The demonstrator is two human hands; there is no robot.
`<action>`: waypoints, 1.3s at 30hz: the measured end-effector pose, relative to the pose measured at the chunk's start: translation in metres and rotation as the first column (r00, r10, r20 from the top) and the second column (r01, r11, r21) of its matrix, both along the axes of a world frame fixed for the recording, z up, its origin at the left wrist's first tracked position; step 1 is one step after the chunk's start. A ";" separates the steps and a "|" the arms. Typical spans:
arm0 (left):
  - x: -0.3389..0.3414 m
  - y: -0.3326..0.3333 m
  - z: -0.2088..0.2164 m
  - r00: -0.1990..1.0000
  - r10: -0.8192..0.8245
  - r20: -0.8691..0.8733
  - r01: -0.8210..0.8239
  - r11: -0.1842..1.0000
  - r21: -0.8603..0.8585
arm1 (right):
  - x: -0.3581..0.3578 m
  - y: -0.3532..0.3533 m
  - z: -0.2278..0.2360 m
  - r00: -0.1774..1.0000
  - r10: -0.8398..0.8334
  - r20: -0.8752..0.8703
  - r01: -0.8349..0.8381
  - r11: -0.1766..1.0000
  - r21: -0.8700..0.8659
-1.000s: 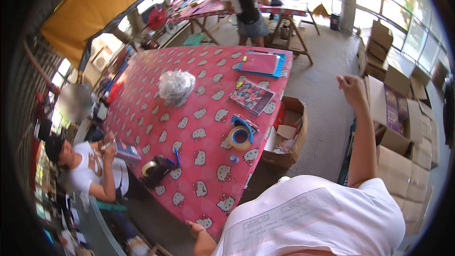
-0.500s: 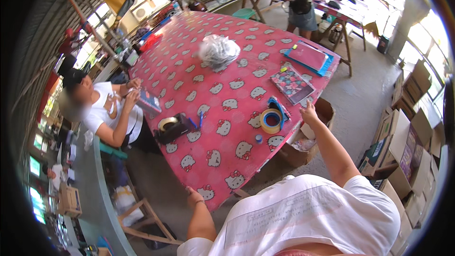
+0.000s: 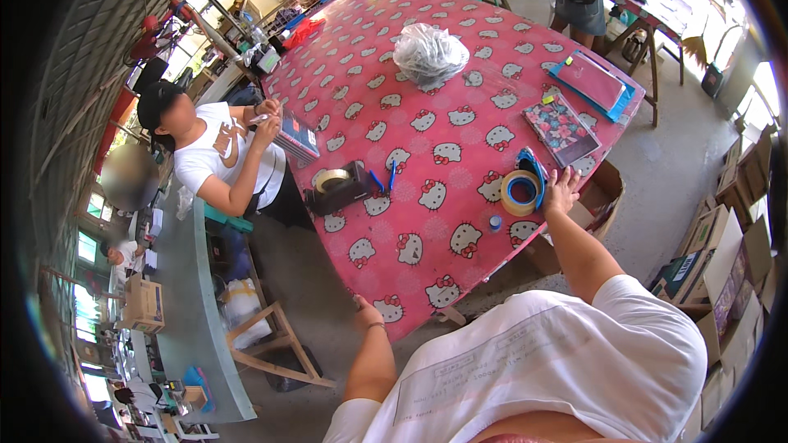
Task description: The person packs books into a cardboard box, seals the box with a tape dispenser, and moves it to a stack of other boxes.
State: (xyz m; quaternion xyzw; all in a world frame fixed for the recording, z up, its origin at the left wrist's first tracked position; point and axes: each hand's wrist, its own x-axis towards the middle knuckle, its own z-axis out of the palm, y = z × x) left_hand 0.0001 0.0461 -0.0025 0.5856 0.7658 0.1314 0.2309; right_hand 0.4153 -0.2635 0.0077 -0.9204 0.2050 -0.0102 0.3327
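My right hand (image 3: 561, 194) lies on the edge of the table (image 3: 419, 238) with its pink, cat-printed cover, fingers spread flat and holding nothing. Just left of it are a tape roll (image 3: 508, 195) and a blue tape cutter (image 3: 532, 165). A flowered notebook (image 3: 561, 133) lies beyond its fingertips. At the table's near left corner my left hand (image 3: 368, 315) grips the edge, thumb up and the other fingers mostly hidden. A small blue-and-white cap-like piece (image 3: 495, 222) sits between the hands, closer to the right one.
A pink folder (image 3: 593, 80) lies on a blue one at the far right. A clear plastic bundle (image 3: 430, 56) stands mid-table. Leftward are blue pens (image 3: 392, 172), a black tape dispenser (image 3: 353, 184) and a co-worker (image 3: 222, 156) beside a book stack (image 3: 299, 136). Cardboard boxes (image 3: 698, 262) stand right.
My view has turned, shifting the scene rightward in the picture. My right hand has moved onto the tabletop beside the tape and spread its fingers. The left hand stays at the corner.
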 end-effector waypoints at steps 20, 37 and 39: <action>0.016 -0.010 0.019 0.997 -0.015 -0.075 0.007 0.995 -0.101 | 0.008 -0.004 -0.006 0.999 -0.032 -0.004 0.031 0.998 -0.058; 0.006 -0.006 0.026 0.993 -0.037 -0.109 0.017 0.983 -0.184 | 0.004 0.005 -0.007 1.000 -0.021 0.012 0.022 0.998 -0.058; 0.017 -0.011 0.033 0.994 -0.047 -0.097 0.026 0.978 -0.207 | 0.008 -0.002 -0.010 0.999 -0.032 0.029 0.034 0.997 -0.074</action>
